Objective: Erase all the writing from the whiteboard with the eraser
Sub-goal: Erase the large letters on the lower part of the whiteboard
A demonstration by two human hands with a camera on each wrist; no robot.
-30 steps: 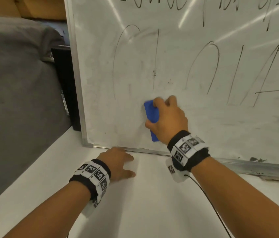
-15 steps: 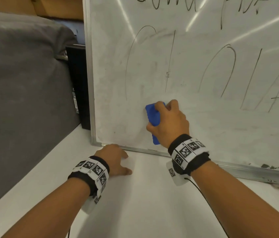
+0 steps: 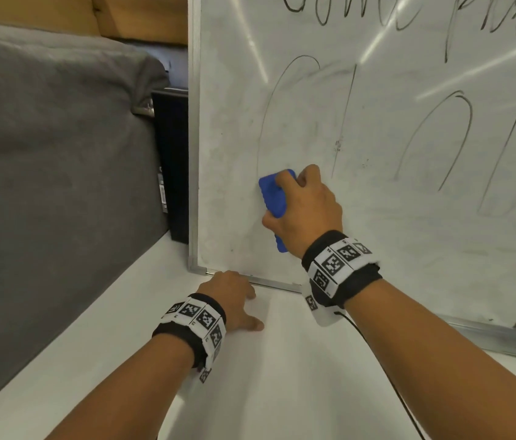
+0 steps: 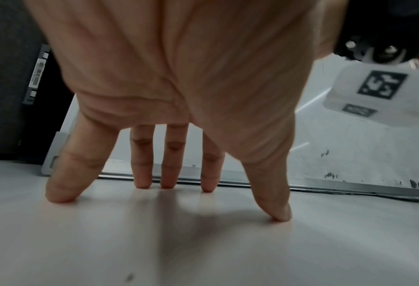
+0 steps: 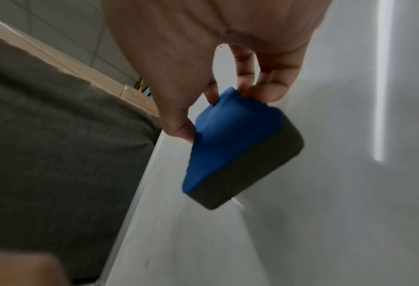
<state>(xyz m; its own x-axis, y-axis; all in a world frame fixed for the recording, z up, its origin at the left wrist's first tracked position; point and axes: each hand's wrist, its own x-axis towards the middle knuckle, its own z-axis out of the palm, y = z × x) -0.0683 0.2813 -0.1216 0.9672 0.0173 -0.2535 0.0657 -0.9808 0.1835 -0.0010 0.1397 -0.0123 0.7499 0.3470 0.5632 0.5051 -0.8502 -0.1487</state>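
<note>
Only one eraser (image 3: 273, 198) is in play: a blue block with a dark grey felt pad, pressed flat against the whiteboard (image 3: 377, 128) near that board's lower left corner. The right hand (image 3: 306, 214) grasps it, thumb on one long side and fingertips (image 5: 269, 91) curled over the other, as the right wrist view shows. Just above the eraser on the whiteboard, a thin curved stroke (image 3: 274, 100) runs upward, with a straight stroke (image 3: 342, 125) to its right. Farther right on the board are four more large strokes, and a row of handwriting (image 3: 361, 11) crosses the top; I cannot read either. Below the whiteboard's bottom rail, the left hand (image 3: 233, 300) rests on the white table (image 3: 282, 392), its five fingertips (image 4: 142, 181) spread and planted, holding nothing. Both wrists wear one black band each with checkered markers. Left of the whiteboard stand one black panel (image 3: 172, 160) and a grey cushion (image 3: 60, 154).
</note>
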